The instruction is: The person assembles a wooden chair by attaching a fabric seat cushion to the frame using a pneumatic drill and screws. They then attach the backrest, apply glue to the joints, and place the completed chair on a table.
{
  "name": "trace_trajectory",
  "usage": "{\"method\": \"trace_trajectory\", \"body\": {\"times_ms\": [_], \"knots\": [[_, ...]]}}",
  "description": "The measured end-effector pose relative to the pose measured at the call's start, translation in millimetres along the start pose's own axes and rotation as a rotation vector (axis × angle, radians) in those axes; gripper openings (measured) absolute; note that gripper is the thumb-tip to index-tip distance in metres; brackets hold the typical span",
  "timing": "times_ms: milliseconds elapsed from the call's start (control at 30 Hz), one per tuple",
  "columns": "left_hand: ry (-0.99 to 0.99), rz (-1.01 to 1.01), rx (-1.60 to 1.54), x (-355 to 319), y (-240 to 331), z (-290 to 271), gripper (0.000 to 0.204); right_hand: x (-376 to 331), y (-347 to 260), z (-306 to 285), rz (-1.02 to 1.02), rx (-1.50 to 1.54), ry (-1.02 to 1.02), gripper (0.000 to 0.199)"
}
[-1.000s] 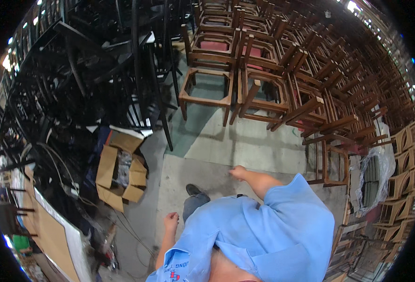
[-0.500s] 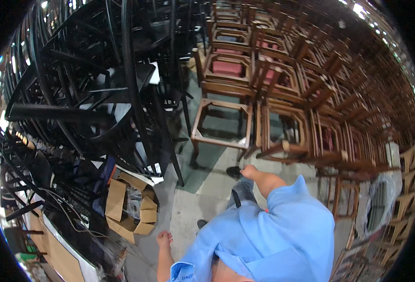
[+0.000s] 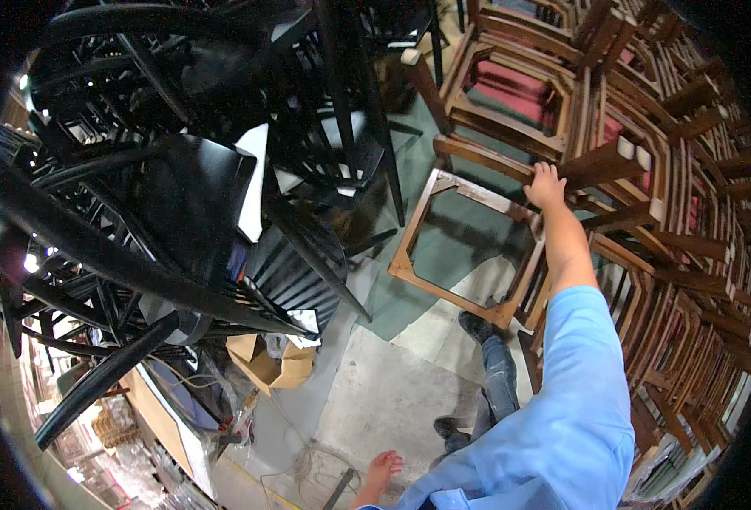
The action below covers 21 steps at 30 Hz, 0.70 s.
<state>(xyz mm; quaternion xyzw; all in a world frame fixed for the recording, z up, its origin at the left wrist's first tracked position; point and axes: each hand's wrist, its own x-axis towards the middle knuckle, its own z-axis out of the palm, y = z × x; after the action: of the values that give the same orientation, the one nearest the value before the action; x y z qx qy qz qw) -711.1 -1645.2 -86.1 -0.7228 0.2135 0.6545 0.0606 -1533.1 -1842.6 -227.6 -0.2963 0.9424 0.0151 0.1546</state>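
Note:
My right hand (image 3: 547, 185) reaches out and is wrapped over the back top rail of a brown wooden chair frame (image 3: 452, 295). The frame has an open square seat with no panel in it, and the floor shows through. My left hand (image 3: 384, 467) hangs low by my body, holding nothing, its fingers loosely bent and apart. Just beyond the gripped chair stands another wooden chair frame (image 3: 511, 132) with a red pad visible through it.
Stacked brown chairs (image 3: 673, 246) crowd the right side. Black chairs (image 3: 197, 195) pile up on the left, legs jutting toward the aisle. An open cardboard box (image 3: 269, 365) sits below them, near loose cords (image 3: 303, 463) on the grey floor (image 3: 375, 387).
I have moved forward toward the wooden chairs. My right hand has gone from beside my body out onto the chair frame's rail. My left hand stays low and empty.

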Motion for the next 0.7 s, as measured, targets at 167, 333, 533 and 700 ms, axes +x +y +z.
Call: {"method": "trace_trajectory", "body": {"times_ms": [167,333,533,700], "knots": [[0.192,0.196,0.000,17.4,60.3,18.2,0.044,32.8,-26.5,-13.6,-0.032,-0.014,-0.283,0.063],[0.200,0.168,-0.069,-5.7,47.0,54.0,0.041,-15.8,-54.6,-47.9,-0.397,-0.148,-0.379,0.055],[0.148,0.101,-0.107,-21.4,-31.9,88.4,0.040,-121.5,-142.1,-18.0,-0.325,0.922,-1.034,0.051],[0.299,0.263,-0.290,-57.0,-79.2,106.9,0.037,-250.7,-181.4,16.9,-0.573,0.538,-0.703,0.044]]}}
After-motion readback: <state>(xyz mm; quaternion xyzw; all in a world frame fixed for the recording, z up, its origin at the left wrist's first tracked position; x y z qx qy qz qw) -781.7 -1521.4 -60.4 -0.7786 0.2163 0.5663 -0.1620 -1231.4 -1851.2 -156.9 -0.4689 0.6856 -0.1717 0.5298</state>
